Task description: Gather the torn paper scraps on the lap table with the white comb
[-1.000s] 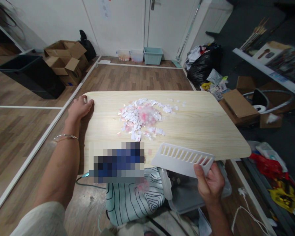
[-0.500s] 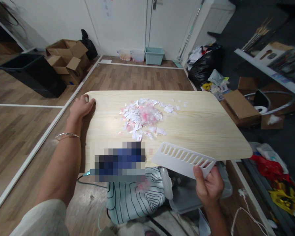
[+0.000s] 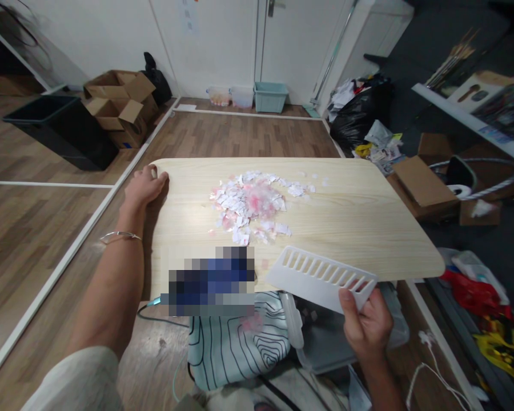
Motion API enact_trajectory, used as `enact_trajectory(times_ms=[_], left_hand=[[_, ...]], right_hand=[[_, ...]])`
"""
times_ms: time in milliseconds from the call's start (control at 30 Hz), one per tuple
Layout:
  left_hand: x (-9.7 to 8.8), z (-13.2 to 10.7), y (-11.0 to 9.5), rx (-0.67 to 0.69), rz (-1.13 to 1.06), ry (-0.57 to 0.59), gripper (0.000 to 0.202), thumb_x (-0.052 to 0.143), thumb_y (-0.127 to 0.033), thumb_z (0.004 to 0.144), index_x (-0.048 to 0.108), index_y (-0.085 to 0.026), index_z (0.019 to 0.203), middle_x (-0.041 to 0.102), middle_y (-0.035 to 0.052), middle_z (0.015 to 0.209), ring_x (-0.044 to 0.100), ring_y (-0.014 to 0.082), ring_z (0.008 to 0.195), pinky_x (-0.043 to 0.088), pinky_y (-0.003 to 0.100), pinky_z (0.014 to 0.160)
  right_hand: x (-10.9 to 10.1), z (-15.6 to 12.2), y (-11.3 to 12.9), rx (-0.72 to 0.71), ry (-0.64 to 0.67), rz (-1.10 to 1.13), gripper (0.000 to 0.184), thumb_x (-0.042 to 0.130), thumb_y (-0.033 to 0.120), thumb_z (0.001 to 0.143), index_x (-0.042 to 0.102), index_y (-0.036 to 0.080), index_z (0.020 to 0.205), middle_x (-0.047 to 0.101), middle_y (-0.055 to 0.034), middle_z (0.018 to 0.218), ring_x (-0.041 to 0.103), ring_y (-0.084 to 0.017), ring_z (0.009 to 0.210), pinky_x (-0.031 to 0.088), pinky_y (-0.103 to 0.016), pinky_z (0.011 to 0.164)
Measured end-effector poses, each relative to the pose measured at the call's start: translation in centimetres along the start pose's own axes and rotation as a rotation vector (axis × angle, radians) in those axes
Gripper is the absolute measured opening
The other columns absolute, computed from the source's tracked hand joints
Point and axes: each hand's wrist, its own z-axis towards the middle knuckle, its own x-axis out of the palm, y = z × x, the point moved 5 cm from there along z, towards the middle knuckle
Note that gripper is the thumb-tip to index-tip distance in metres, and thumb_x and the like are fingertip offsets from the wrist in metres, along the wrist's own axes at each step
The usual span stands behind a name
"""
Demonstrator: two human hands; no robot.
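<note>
My right hand grips one end of a white slotted plastic panel, thumb on top. The panel is tilted, its far end at the front edge of the light wooden table. At the table's far left corner, my left hand holds the edge with fingers curled over it. In the middle of the tabletop lies a pile of torn white paper scraps mixed with pink, filmy bits. A grey plastic bin sits below the front edge, partly hidden by the panel and my right hand.
A pixelated dark blue object with a cable lies at the table's front left. Below it is a striped light-blue cloth with a pink smudge. A black bin and cardboard boxes stand left; a black bag lies right.
The whole view has shifted very slightly. Both hands, the panel and the paper pile keep their places relative to the table.
</note>
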Motion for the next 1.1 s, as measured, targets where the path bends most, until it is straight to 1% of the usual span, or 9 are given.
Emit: enact_trajectory(times_ms=[100,300,467,533,733,867,900,1000,1100], left_hand=[[0.0,0.0,0.0,0.004,0.009,-0.002,0.081,0.044,-0.058,0.115,0.05,-0.01,0.18,0.059,0.0339,0.177,0.061,0.048,0.165,0.049,0.066,0.135],[-0.1,-0.1,0.0,0.004,0.0,0.018,0.082,0.044,-0.058,0.116,0.048,-0.008,0.182,0.057,0.0358,0.178,0.058,0.0486,0.169,0.049,0.066,0.136],[-0.1,0.0,0.0,0.011,0.0,-0.001,0.081,0.046,-0.058,0.115,0.051,-0.01,0.18,0.06,0.0334,0.178,0.06,0.0481,0.167,0.05,0.066,0.135],[-0.1,0.0,0.0,0.01,0.001,-0.001,0.081,0.046,-0.058,0.115,0.05,-0.01,0.18,0.06,0.0333,0.178,0.061,0.0478,0.166,0.05,0.066,0.135],[-0.1,-0.1,-0.1,0.008,0.018,0.015,0.083,0.043,-0.059,0.114,0.049,-0.009,0.18,0.059,0.0345,0.177,0.06,0.0472,0.166,0.048,0.063,0.136],[-0.1,-0.2,-0.1,0.0,0.012,0.021,0.084,0.042,-0.059,0.114,0.047,-0.009,0.181,0.057,0.0354,0.179,0.057,0.0484,0.169,0.047,0.064,0.136],[-0.1,-0.2,-0.1,-0.005,0.011,0.02,0.084,0.042,-0.06,0.114,0.048,-0.01,0.181,0.057,0.0353,0.179,0.057,0.0484,0.169,0.047,0.064,0.136],[0.0,0.0,0.0,-0.003,0.004,0.009,0.082,0.043,-0.059,0.114,0.049,-0.01,0.18,0.058,0.0347,0.178,0.06,0.0486,0.167,0.049,0.066,0.135],[0.1,0.1,0.0,0.008,0.009,-0.004,0.081,0.045,-0.058,0.114,0.052,-0.009,0.177,0.06,0.0362,0.175,0.063,0.0498,0.164,0.051,0.066,0.133]], right_hand=[[0.2,-0.3,0.1,0.019,0.054,0.022,0.033,0.087,0.055,0.106,0.076,0.025,0.099,0.081,-0.0066,0.085,0.078,-0.026,0.073,0.066,-0.035,0.067],[-0.4,0.0,0.2,-0.004,0.049,0.038,0.03,0.092,0.049,0.103,0.076,0.025,0.096,0.078,-0.0058,0.083,0.076,-0.025,0.073,0.066,-0.035,0.068],[-1.2,1.5,0.5,-0.09,-0.084,0.045,0.037,0.093,0.052,0.102,0.071,0.025,0.09,0.075,-0.0033,0.078,0.076,-0.022,0.072,0.066,-0.034,0.07],[-1.1,1.7,0.7,-0.137,-0.079,0.036,0.034,0.091,0.049,0.105,0.072,0.025,0.09,0.076,-0.0029,0.077,0.076,-0.022,0.07,0.065,-0.032,0.069],[-0.5,1.6,1.6,-0.199,0.093,-0.108,0.022,0.086,0.041,0.107,0.083,0.025,0.092,0.082,-0.0049,0.078,0.078,-0.024,0.065,0.068,-0.033,0.061],[-0.4,2.6,4.0,-0.304,0.242,-0.079,0.01,0.085,0.022,0.103,0.087,0.026,0.094,0.087,-0.0044,0.084,0.08,-0.025,0.063,0.067,-0.032,0.058],[-0.4,3.0,4.6,-0.332,0.299,-0.07,0.012,0.084,0.017,0.102,0.087,0.026,0.094,0.087,-0.0041,0.085,0.082,-0.025,0.064,0.068,-0.032,0.059],[-0.5,3.7,6.4,-0.416,0.432,-0.025,0.03,0.078,0.008,0.098,0.076,0.024,0.073,0.081,-0.0003,0.071,0.076,-0.021,0.052,0.06,-0.027,0.05],[-0.7,3.9,6.8,-0.408,0.434,-0.026,0.044,0.073,0.011,0.101,0.064,0.024,0.06,0.068,0.0021,0.055,0.063,-0.017,0.039,0.048,-0.026,0.04]])
